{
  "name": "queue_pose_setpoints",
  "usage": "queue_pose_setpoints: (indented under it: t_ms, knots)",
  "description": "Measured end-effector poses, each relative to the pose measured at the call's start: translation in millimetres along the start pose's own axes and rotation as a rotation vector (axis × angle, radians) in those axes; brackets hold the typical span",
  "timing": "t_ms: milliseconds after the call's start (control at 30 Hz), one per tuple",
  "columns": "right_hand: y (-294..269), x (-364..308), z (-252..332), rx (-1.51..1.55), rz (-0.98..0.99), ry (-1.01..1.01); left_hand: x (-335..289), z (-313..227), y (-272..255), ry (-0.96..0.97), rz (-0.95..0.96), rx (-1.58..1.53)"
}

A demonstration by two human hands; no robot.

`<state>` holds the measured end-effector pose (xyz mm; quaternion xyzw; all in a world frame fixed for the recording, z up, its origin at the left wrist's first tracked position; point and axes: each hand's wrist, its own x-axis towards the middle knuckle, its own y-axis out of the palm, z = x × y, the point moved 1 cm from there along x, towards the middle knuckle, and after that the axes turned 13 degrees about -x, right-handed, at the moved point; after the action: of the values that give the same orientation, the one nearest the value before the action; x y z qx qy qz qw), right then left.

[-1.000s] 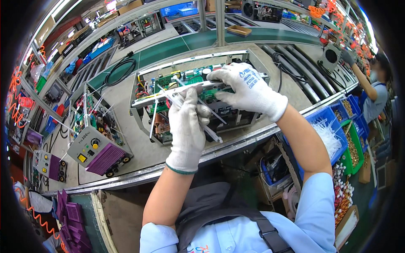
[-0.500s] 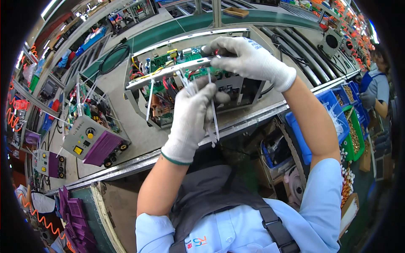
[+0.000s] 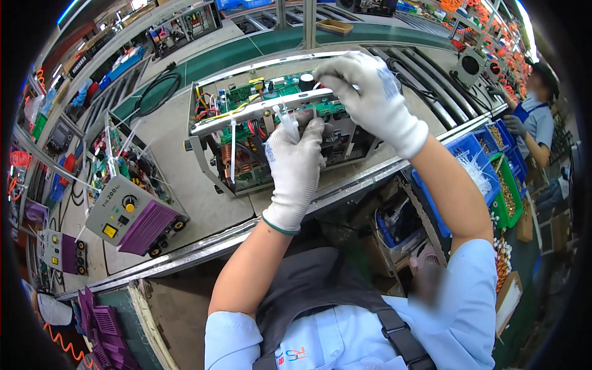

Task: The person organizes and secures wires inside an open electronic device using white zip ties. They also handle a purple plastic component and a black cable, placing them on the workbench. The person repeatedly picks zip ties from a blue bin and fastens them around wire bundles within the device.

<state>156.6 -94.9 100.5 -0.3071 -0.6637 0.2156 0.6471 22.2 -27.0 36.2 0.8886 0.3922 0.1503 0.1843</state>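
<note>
One open-topped, silver-railed chassis (image 3: pixel 256 112)

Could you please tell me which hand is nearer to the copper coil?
Left. The left hand is to the right of the copper coil; the right hand is farther right and higher in the picture.

The left hand (image 3: pixel 297 148), at centre, wears a white knitted glove (image 3: pixel 290 191) with blue print and a green cuff edge (image 3: pixel 280 229). The right hand (image 3: pixel 377 102), upper centre, wears another white one, blue-printed, with greyish fingers (image 3: pixel 345 92). Along the bottom show a pale blue short-sleeved shirt (image 3: pixel 324 336), a multicoloured chest emblem (image 3: pixel 296 354), dark cloth (image 3: pixel 305 283) and a black buckled strap (image 3: pixel 390 317).
</note>
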Motion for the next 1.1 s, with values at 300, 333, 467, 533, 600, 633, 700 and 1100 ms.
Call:
queue_pose_setpoints:
  t_ms: [300,333,467,533,600,633,700,1100]
  knots:
    - [-8.3,-28.3,3.4,0.66,0.181,0.366,0.4,-28.6,-9.2,0.048,0.24,0.132]
    - [-11.6,-22.7,2.4,0.722,0.223,0.417,3.6,-25.1,-9.8,0.126,0.229,0.166]
    - [-19.6,-7.5,-7.0,0.715,0.288,0.435,2.6,-21.3,-8.6,0.138,0.159,0.276]
    - [-23.6,-2.6,-2.9,0.718,0.336,0.443,-0.1,-22.3,-7.5,0.081,0.151,0.256]
    - [-25.3,0.4,0.5,0.695,0.379,0.422,2.1,-18.1,-9.1,0.125,0.181,0.265]
    - [-25.5,0.3,1.0,0.667,0.41,0.416,2.6,-18.7,-9.2,0.135,0.193,0.277]
    - [-27.6,-0.9,1.4,0.64,0.444,0.425,2.8,-19.4,-8.5,0.149,0.213,0.318]
    - [-17.1,-47.1,22.9,0.686,0.015,0.088,22.1,-7.4,-1.5,0.556,0.034,0.63]
